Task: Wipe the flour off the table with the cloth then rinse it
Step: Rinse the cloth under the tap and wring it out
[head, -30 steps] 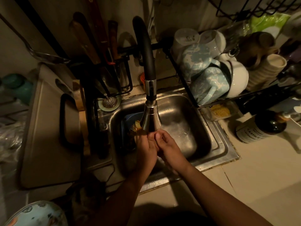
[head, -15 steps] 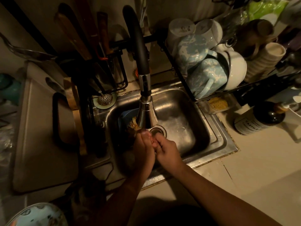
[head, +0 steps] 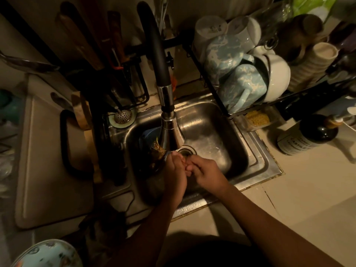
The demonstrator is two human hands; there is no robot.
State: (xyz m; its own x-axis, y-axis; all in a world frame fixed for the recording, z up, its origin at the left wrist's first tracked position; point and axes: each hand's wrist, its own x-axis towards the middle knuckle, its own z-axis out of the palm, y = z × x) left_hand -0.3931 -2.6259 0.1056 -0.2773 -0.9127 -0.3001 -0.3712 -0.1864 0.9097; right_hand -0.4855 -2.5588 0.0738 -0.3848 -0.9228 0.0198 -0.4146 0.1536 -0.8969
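1. Dim kitchen; a pale counter frames a stainless steel sink; a black faucet arches over the basin, its chrome spray head hanging just beyond my hands.
2. My left hand and right hand meet over the near half of the basin, just on my side of the drain; the fingers of both are curled, knuckles touching.
3. Whether either hand grips the cloth I cannot tell; a grey-blue scrap shows at the top of my left hand, too small and dark to name, and the cloth is plain nowhere else.
4. A blue bowl holding brownish scraps sits in the basin, left of the spray head.
5. Right of the faucet, a dish rack over the sink's edge holds blue-marbled mugs and a white bowl; a dark labelled bottle is on the counter right of the sink.
6. On the left, a pale cutting board lies beside the sink; a metal strainer rests on the sink's back-left corner.
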